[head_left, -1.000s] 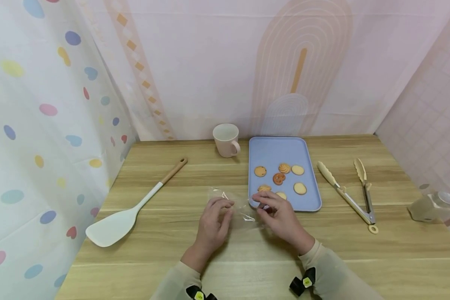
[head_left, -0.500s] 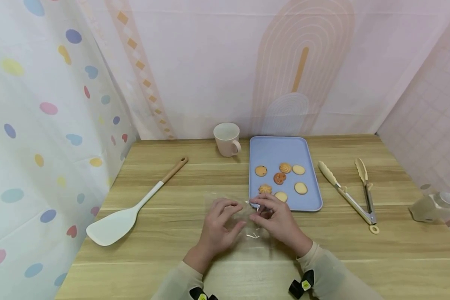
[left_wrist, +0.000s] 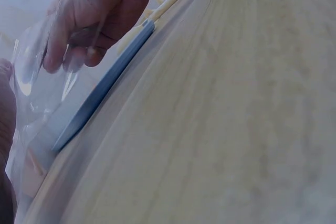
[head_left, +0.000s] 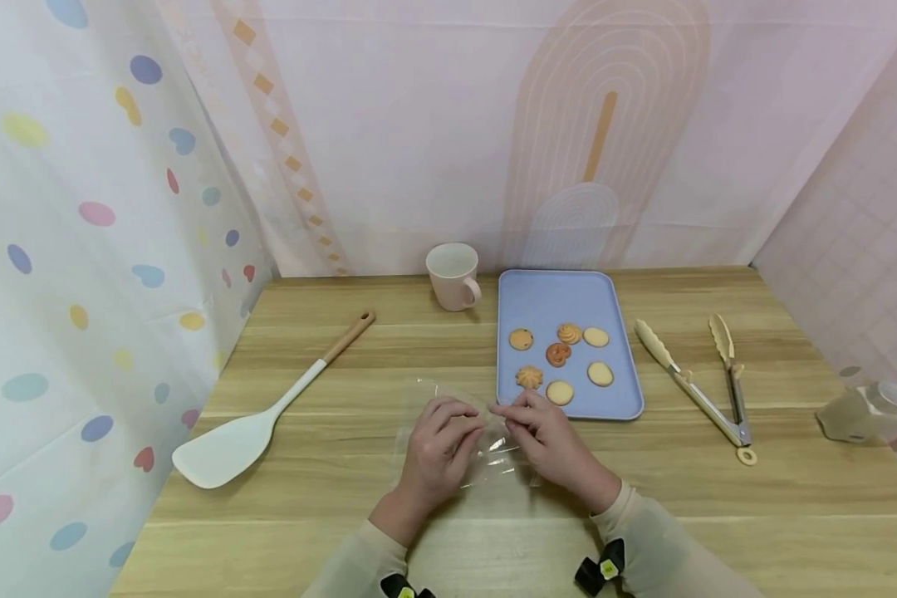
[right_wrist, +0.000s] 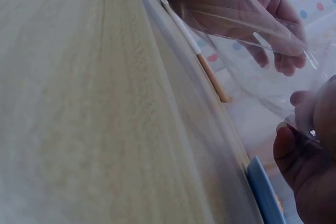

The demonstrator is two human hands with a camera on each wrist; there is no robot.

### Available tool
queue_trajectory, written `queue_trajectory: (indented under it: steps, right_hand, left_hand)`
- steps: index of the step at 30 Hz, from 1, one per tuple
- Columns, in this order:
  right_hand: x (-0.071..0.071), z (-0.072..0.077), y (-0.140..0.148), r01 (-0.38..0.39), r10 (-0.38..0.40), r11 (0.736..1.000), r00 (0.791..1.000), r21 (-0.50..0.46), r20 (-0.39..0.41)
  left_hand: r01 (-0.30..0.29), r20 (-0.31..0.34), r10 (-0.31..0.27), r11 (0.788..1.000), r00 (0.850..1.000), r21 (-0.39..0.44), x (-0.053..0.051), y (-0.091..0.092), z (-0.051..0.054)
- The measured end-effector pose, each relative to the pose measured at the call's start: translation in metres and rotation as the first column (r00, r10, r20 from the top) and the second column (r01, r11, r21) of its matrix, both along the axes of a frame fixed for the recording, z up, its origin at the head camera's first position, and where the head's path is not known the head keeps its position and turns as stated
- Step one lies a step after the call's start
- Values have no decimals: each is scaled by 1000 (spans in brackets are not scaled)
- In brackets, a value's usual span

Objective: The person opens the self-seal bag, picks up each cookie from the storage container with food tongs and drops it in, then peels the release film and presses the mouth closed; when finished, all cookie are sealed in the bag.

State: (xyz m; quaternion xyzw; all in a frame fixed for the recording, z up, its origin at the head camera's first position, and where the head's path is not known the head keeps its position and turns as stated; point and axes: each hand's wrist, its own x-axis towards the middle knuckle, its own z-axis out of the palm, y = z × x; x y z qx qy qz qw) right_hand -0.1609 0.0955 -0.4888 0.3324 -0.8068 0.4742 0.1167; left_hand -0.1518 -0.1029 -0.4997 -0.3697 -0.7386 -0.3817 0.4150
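A clear plastic bag (head_left: 497, 468) hangs between my two hands just above the table, in front of the tray. My left hand (head_left: 437, 444) pinches its upper edge between thumb and fingers. Close by on the other side, my right hand (head_left: 556, 444) pinches the bag too, with the fingertips of both hands nearly meeting. The right wrist view has the film (right_wrist: 310, 80) stretched from one hand to the other. Just beyond the right hand lies a blue tray (head_left: 553, 291) bearing several cookies (head_left: 600, 374) and a pretzel-shaped one (head_left: 557, 355).
To the left lies a white spatula (head_left: 224, 453) with a wooden handle. A pink mug (head_left: 452, 278) stands at the back beside the tray. Spread tongs (head_left: 706, 407) lie right of the tray, and a glass jar (head_left: 863, 411) is at the right edge. Curtains surround the table.
The left hand has shifted slightly right, nearer to the right hand. Its thumb and fingers have come together on the bag, and the bag has shifted in the hands.
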Motion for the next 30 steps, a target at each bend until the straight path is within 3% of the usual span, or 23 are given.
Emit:
queue_trajectory:
  steps: [4, 8, 16, 23, 30]
  right_hand:
    - [0, 1, -1, 2, -1, 999, 1000, 41, -6]
    - [1, 2, -1, 8, -10, 999, 999, 49, 37]
    - [-1, 3, 4, -17, 21, 999, 992, -31, 126]
    - [-2, 5, 5, 125, -118, 990, 987, -64, 108]
    - [2, 5, -1, 207, -208, 975, 978, -86, -5]
  left_hand:
    - [-15, 3, 15, 1000, 1000, -5, 0, 0, 1]
    - [-26, 16, 26, 1000, 1000, 2, 0, -1, 1]
    - [-60, 108, 52, 996, 993, 69, 0, -6, -3]
    - [-85, 159, 72, 993, 985, 80, 1, -10, -3]
    - [-164, 228, 148, 985, 962, 54, 6, -4, 6]
